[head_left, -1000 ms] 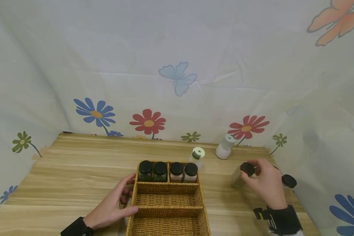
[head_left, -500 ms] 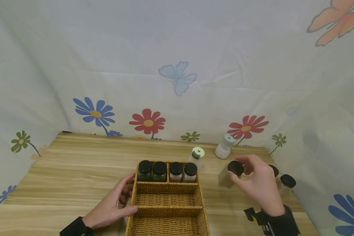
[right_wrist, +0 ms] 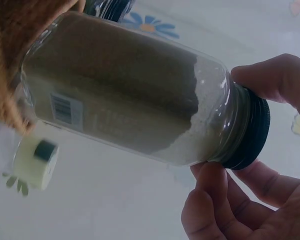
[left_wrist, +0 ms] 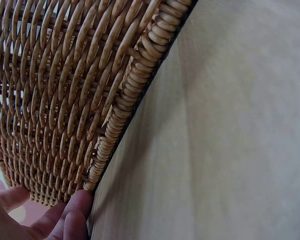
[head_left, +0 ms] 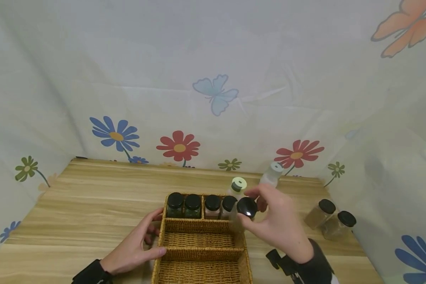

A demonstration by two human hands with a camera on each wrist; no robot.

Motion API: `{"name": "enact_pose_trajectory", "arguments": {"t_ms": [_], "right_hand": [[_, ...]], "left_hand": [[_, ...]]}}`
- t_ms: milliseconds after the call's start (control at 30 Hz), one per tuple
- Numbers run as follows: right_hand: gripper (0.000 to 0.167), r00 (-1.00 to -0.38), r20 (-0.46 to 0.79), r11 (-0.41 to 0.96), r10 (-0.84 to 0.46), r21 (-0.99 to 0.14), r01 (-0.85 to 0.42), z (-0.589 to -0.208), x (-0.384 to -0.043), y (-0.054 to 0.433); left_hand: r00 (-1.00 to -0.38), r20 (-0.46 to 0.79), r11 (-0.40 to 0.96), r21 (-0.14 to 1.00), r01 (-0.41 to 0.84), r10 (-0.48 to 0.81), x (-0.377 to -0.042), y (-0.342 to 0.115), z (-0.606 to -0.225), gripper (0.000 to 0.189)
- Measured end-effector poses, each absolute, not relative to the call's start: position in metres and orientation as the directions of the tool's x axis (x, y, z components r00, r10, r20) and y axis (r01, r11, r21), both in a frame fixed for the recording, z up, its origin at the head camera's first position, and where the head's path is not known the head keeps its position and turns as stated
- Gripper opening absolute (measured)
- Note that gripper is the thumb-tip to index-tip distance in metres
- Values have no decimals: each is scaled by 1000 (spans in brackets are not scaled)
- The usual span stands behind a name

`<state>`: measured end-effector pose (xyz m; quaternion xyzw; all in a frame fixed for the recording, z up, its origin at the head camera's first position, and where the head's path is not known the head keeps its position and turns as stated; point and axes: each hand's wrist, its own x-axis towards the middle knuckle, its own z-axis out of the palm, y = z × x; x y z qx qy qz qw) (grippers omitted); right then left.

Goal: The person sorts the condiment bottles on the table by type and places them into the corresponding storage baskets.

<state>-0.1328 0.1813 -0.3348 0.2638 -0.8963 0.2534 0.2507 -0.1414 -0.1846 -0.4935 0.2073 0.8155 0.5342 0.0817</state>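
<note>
My right hand (head_left: 275, 217) pinches a clear spice jar (right_wrist: 125, 90) of grey-brown powder by its black lid (head_left: 246, 207). Held over the right side of the woven basket (head_left: 246, 256), the jar tilts and overlaps the middle compartment in the head view. My left hand (head_left: 136, 246) rests along the basket's left side, thumb at the rim and fingertips (left_wrist: 80, 202) against the weave. In the basket's back row stand two jars of dark green contents (head_left: 175, 207) and two of pale pink contents (head_left: 212, 207); the rightmost is partly covered by the held jar.
Two black-lidded jars of brownish contents (head_left: 320, 215) stand at the table's right. Behind the basket is a bottle with a pale green cap (head_left: 239, 184); a white-capped bottle (head_left: 271, 173) stands farther back. A patterned cloth (head_left: 145, 98) surrounds the wooden table (head_left: 110, 193).
My right hand has carried the spice jar leftward from the table's right side to over the basket. The two jars behind it now show fully. My left hand and the basket have stayed put.
</note>
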Motion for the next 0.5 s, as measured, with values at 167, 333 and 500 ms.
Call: {"name": "enact_pose_trajectory", "arguments": {"t_ms": [167, 333, 500], "right_hand": [[47, -747, 535, 700, -396, -351, -622, -336, -133, 158], [47, -748, 494, 670, -443, -372, -642, -338, -134, 138], [44, -777, 413, 652, -474, -429, -625, -342, -136, 120]], "left_hand": [[-899, 95, 347, 901, 260, 428, -141, -184, -493, 89], [-894, 119, 338, 898, 283, 433, -140, -185, -493, 90], [-897, 108, 338, 902, 270, 429, -140, -185, -493, 89]]}}
